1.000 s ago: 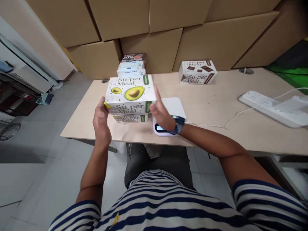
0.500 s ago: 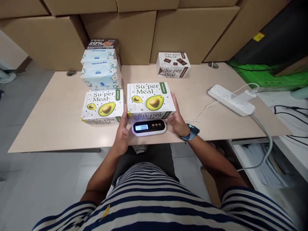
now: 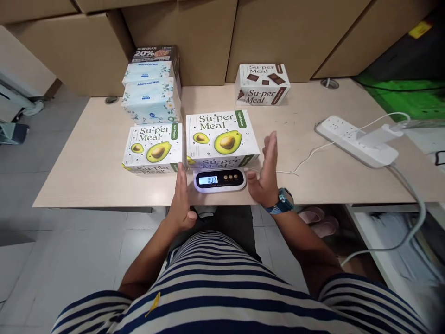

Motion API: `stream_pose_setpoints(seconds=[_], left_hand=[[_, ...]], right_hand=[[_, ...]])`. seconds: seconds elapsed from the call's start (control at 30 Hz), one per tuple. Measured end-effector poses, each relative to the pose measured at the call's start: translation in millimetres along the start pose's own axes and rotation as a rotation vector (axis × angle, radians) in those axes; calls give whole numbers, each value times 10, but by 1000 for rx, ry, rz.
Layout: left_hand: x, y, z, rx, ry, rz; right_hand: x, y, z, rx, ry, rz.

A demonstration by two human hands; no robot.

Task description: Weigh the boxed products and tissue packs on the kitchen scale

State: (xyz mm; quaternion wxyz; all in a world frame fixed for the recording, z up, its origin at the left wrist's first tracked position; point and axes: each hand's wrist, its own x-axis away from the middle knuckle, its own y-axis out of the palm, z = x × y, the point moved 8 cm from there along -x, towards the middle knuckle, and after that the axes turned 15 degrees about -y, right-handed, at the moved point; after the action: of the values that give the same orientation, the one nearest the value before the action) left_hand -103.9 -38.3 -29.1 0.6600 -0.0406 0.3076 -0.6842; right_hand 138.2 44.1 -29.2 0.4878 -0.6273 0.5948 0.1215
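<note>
Apparently Hands-Free: Avocado Carton Sits on Scale

Seen from the head camera, a white cardboard box printed with green avocados and "Su-per Meal" lettering (image 3: pixel 222 137) rests on a white scale with a black control panel and lit display (image 3: pixel 219 181) at the front of a pale wood-topped table (image 3: pixel 295 139). The step in hand appears to be letting the box stand on the scale for a reading; the display's digits are too blurred to read surely. The next move seems to call for keeping fingers off box and scale until the figure settles.

The box lies ahead of the hands and between them. The left hand (image 3: pixel 181 202) is unclenched and grips nothing, its fingers extended toward the box's near left corner; whether a fingertip brushes it, or the matching avocado-printed white box (image 3: pixel 153 148) just to the left, cannot be told. The right hand (image 3: pixel 266 176), above a blue wristwatch (image 3: pixel 285 200), is spread and holding nothing, just off the box's right side, thumb near the scale.

Behind the left box are pale blue floral tissue packs (image 3: pixel 151 97); farther back, toward the right, stands a white box printed with brown chocolate squares (image 3: pixel 262 86).
</note>
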Motion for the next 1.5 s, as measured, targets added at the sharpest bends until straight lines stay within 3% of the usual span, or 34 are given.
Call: stream_pose_setpoints(seconds=[0.13,0.23,0.53,0.73,1.07,1.5], left_hand=[[58,-91,-54,33,46,-11],[33,-96,-119,53,-5,-16],[21,-117,-289,241,-170,28],[30,-100,-288,207,-141,27],[26,-91,-297,184,-65,31],[26,-93,-270,184,-41,47]], right_hand=[[189,-67,-27,-42,39,93],[267,-61,16,-99,98,116],[239,-48,-45,-95,42,101],[245,-24,-24,-75,35,55],[286,-25,98,-93,10,95],[225,-44,-9,-81,-7,22]])
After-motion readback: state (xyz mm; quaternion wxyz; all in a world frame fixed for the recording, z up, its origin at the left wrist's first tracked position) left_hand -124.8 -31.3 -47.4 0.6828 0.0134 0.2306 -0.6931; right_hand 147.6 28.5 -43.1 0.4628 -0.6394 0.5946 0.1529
